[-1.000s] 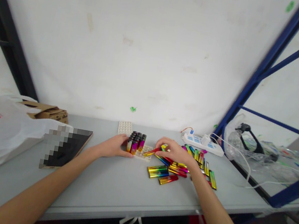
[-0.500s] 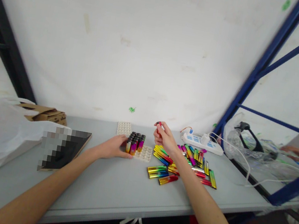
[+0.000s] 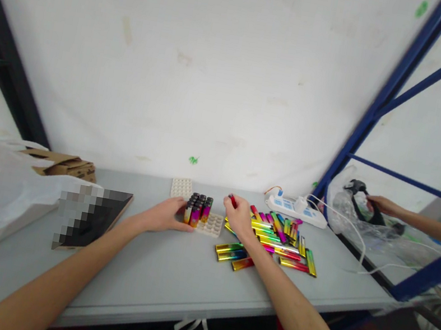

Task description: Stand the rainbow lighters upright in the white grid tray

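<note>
While the left hand (image 3: 166, 215) keeps its place at the left side of the upright lighters (image 3: 198, 209), the right hand (image 3: 239, 215) has shifted: seen a second earlier low beside the tray with a red-and-yellow lighter, then raised, it now sits somewhat lower, just beyond the tray's right end. Its fingers are closed narrowly on a red lighter (image 3: 232, 199), of which only a short end shows. The left thumb and fingers stand wide apart about the near and left sides of the upright group; whether they grip or merely steady it cannot be told. The black-topped upright lighters occupy the left part of the white gridded tray (image 3: 213, 225), and unfilled cells remain visible to their right. The held piece is thus clear of both the tray and the loose lighters (image 3: 274, 245), which lie scattered on the tabletop (image 3: 151, 266) to the right; as judged here, it is between the two and not yet seated. A second gridded tray (image 3: 181, 187) lies behind, near the wall. At far right, a co-worker's hand (image 3: 386, 205), blurred earlier, now reaches a black tool (image 3: 377, 216).
</note>
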